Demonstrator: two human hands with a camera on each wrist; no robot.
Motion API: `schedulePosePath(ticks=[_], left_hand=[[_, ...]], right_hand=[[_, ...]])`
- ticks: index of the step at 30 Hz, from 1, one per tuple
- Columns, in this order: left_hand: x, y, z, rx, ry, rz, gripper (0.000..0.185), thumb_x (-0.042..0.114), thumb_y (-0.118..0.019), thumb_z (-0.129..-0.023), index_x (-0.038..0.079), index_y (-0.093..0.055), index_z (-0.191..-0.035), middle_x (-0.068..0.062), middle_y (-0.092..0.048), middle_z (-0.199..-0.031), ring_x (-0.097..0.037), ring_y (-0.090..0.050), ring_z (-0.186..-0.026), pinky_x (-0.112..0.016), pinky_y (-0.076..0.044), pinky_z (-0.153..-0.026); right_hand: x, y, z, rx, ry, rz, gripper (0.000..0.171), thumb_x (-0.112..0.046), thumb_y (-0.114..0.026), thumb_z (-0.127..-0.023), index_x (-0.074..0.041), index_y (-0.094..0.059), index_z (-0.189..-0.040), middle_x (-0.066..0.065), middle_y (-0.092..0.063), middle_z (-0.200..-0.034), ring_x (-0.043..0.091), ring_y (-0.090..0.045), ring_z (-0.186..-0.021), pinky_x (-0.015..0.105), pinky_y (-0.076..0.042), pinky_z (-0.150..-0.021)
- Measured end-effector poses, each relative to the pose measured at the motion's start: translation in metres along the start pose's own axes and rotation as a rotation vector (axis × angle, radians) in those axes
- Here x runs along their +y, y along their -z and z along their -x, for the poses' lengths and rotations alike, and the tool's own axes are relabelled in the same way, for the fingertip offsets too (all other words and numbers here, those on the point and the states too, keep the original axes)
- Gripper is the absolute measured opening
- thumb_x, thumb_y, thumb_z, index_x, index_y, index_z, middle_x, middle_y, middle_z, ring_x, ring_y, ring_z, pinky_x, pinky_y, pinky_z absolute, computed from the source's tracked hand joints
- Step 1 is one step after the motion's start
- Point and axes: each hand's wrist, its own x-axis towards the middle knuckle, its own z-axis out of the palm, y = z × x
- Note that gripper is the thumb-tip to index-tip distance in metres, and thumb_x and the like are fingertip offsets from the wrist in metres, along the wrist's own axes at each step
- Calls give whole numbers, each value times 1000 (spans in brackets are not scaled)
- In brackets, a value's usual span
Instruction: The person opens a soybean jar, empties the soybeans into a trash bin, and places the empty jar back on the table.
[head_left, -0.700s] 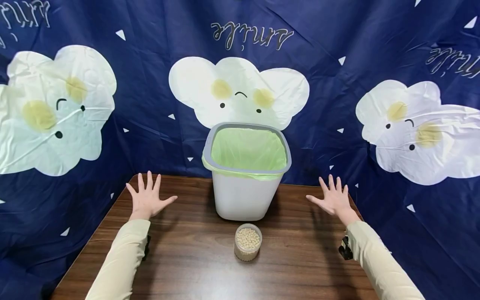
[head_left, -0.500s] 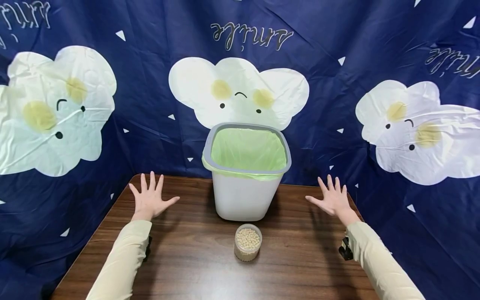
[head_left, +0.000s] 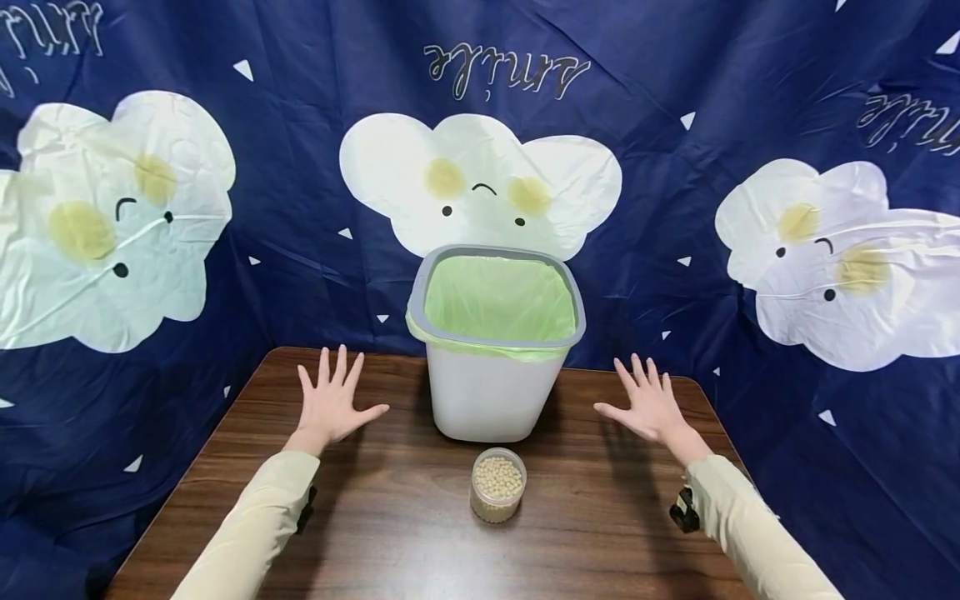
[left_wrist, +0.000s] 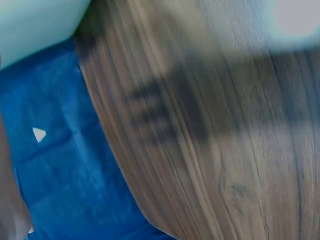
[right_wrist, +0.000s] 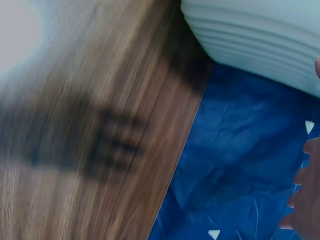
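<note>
My left hand (head_left: pixel 330 407) hovers over the left part of the table with fingers straight and spread, holding nothing. Across from it, my right hand (head_left: pixel 649 408) is spread the same way, palm down and bare. Between them stands a white trash bin (head_left: pixel 487 396) with a grey rim and a light green liner bag (head_left: pixel 498 300). In front of the bin is a clear round jar (head_left: pixel 495 506) filled with small beige pellets. In the right wrist view, fingertips (right_wrist: pixel 299 176) show at the right edge.
The dark wood table (head_left: pixel 405 550) has its far edge just behind the bin. A navy cloth (head_left: pixel 300 292) with white clouds hangs around the back and sides. Hand shadows fall on the wood in both wrist views.
Both hands have moved inward toward the bin, the left one to the right and the right one to the left. The bin and the jar have stayed put.
</note>
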Motion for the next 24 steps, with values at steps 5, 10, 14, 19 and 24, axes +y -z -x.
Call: schedulePosePath(ticks=[5, 10, 14, 19, 24], left_hand=[[17, -3, 5, 11, -62, 23, 103, 74, -50, -69, 11, -22, -145, -20, -9, -149, -41, 5, -135, -68, 6, -98], [33, -3, 10, 1, -133, 72, 102, 74, -51, -70, 13, -21, -145, -18, -8, -150, -38, 2, -136, -65, 4, -100], [45, -1, 15, 11, -179, 116, 100, 71, -54, -70, 13, -22, -145, -17, -10, -150, -37, 0, -137, -65, 1, -101], [57, -3, 21, 31, -230, 133, 100, 70, -56, -69, 12, -24, -144, -18, -13, -149, -37, -5, -136, -66, -6, -100], [68, -8, 29, 29, -287, 143, 100, 71, -55, -69, 14, -24, -145, -17, -14, -150, -35, -8, -137, -65, -8, -101]], right_hand=[[-13, -6, 3, 13, 84, -85, 97, -63, -59, -73, -7, -24, -144, 26, -17, -146, 47, -9, -132, 63, -10, -102], [-25, -10, 7, -6, 174, -179, 107, -62, -67, -66, -5, -22, -144, 26, -19, -146, 45, -13, -132, 62, -13, -102], [-32, -12, 11, -1, 218, -242, 109, -59, -71, -63, -4, -22, -144, 23, -20, -146, 42, -15, -133, 60, -15, -103], [-39, -15, 16, -15, 229, -335, 108, -54, -74, -63, -5, -21, -144, 21, -23, -146, 40, -17, -133, 60, -16, -103], [-48, -23, 23, -28, 236, -467, 106, -47, -77, -64, -7, -20, -145, 18, -25, -146, 41, -18, -133, 62, -14, -102]])
